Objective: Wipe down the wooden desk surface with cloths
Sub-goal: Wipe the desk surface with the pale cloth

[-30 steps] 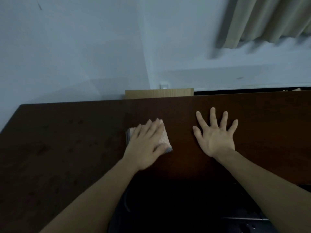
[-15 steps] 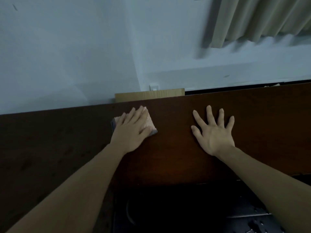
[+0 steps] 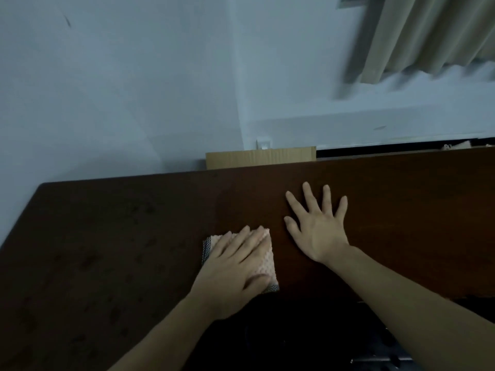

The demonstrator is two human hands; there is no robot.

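The dark wooden desk (image 3: 107, 250) fills the lower half of the view. My left hand (image 3: 233, 266) lies flat on a folded pinkish textured cloth (image 3: 267, 263) with a grey edge, pressing it onto the desk close to the near edge. Most of the cloth is hidden under my palm and fingers. To the right of it, my right hand (image 3: 318, 226) rests palm down on the bare wood with its fingers spread, holding nothing.
A cardboard box (image 3: 259, 156) stands behind the desk's far edge against the pale wall. Beige curtains (image 3: 434, 36) hang at the top right. A dark gap (image 3: 294, 330) opens below the desk's near edge between my forearms. Faint smudges mark the desk's left part.
My left hand has drawn the cloth back from the far edge of the desk toward the near edge. My right hand has stayed flat in about the same place.
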